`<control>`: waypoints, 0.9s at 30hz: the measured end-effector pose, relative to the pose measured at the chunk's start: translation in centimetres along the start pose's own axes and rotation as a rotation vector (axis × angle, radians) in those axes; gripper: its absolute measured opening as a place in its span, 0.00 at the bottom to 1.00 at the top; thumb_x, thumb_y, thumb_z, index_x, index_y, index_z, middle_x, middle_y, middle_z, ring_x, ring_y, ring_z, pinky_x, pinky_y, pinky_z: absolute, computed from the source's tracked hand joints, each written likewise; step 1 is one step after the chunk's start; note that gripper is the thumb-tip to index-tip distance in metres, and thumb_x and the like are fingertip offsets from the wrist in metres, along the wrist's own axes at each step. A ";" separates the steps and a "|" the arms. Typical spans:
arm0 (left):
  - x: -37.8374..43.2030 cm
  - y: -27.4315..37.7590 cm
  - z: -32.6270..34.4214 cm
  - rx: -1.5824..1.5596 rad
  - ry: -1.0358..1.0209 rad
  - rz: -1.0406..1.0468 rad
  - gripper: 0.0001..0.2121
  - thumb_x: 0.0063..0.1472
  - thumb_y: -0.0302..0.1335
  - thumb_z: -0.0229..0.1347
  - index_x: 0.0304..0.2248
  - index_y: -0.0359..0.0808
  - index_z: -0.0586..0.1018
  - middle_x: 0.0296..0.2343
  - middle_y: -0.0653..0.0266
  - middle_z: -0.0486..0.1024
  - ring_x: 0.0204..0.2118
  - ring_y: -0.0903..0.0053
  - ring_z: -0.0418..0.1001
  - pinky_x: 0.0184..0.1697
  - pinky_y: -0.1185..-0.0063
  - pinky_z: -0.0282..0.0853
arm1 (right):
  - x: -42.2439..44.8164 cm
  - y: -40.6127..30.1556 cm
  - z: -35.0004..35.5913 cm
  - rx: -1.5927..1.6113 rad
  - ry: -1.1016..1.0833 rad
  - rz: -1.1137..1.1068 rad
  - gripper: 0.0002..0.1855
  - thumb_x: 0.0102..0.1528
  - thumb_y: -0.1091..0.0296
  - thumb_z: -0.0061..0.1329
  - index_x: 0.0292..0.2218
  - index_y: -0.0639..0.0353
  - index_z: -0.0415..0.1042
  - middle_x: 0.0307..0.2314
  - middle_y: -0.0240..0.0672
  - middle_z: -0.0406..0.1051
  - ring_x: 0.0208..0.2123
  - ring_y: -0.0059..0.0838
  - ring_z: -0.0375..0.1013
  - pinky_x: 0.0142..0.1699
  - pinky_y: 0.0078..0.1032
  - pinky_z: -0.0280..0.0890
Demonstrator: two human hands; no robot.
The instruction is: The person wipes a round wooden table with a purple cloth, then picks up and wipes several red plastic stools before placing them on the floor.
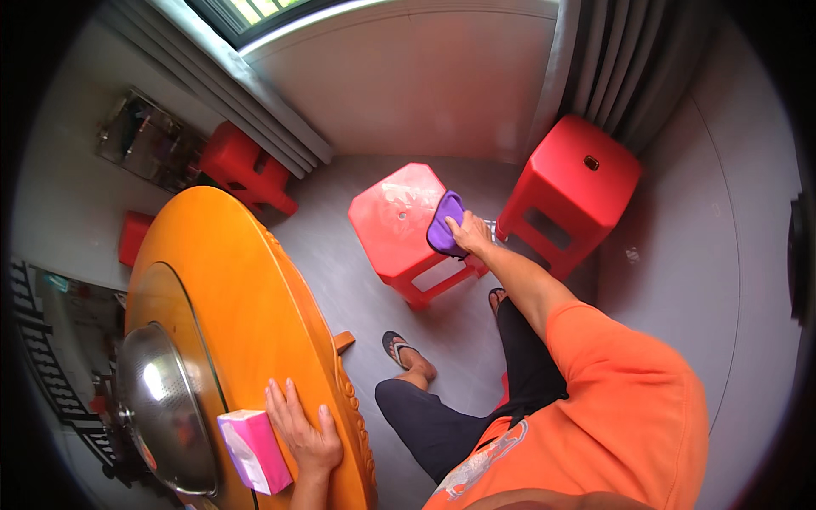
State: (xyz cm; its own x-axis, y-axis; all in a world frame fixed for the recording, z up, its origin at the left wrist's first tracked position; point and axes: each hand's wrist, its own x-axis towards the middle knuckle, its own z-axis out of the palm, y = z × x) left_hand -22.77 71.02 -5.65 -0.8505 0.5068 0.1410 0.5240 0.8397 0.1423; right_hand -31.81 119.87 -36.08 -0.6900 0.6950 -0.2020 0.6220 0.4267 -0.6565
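Note:
A folded purple cloth with dark edging is gripped in my right hand, pressed against the right side of a red plastic stool's seat. Wet-looking glare shows on that seat around its small centre hole. My left hand lies flat with spread fingers on the orange wooden table, holding nothing. Close beside its fingers stands a pink and white tissue pack.
A perforated metal dome cover sits on the table's glass turntable. Taller red stools stand near the right curtain; another red stool is by the left wall. My sandalled foot is on the grey floor.

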 end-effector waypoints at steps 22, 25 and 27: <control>0.4 0.2 1.0 -0.030 0.094 -0.014 0.32 0.64 0.38 0.55 0.63 0.29 0.66 0.64 0.35 0.56 0.69 0.43 0.50 0.71 0.55 0.42 | -8.3 -3.0 0.0 -0.189 -0.028 -0.652 0.24 0.68 0.42 0.39 0.54 0.45 0.74 0.62 0.49 0.62 0.62 0.61 0.59 0.59 0.57 0.59; 0.1 0.1 0.7 -0.021 0.095 -0.029 0.32 0.63 0.39 0.55 0.63 0.29 0.66 0.64 0.36 0.57 0.68 0.43 0.51 0.71 0.55 0.42 | -12.0 -4.0 2.2 -0.615 -0.322 -0.812 0.33 0.66 0.38 0.41 0.68 0.31 0.59 0.70 0.50 0.44 0.69 0.72 0.39 0.68 0.70 0.37; -1.6 -0.9 0.4 -0.002 0.107 -0.068 0.32 0.63 0.40 0.56 0.62 0.29 0.68 0.64 0.36 0.57 0.69 0.43 0.51 0.71 0.55 0.44 | -15.4 -5.2 3.6 -0.681 -0.264 -0.881 0.37 0.65 0.37 0.42 0.70 0.31 0.52 0.71 0.50 0.39 0.70 0.73 0.35 0.69 0.69 0.34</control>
State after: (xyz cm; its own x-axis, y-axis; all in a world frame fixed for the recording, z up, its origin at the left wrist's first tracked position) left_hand -21.95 69.52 -6.35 -0.8743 0.4248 0.2350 0.4655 0.8710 0.1572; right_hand -25.73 104.89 -32.17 -0.9917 -0.1103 -0.0660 -0.1009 0.9862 -0.1316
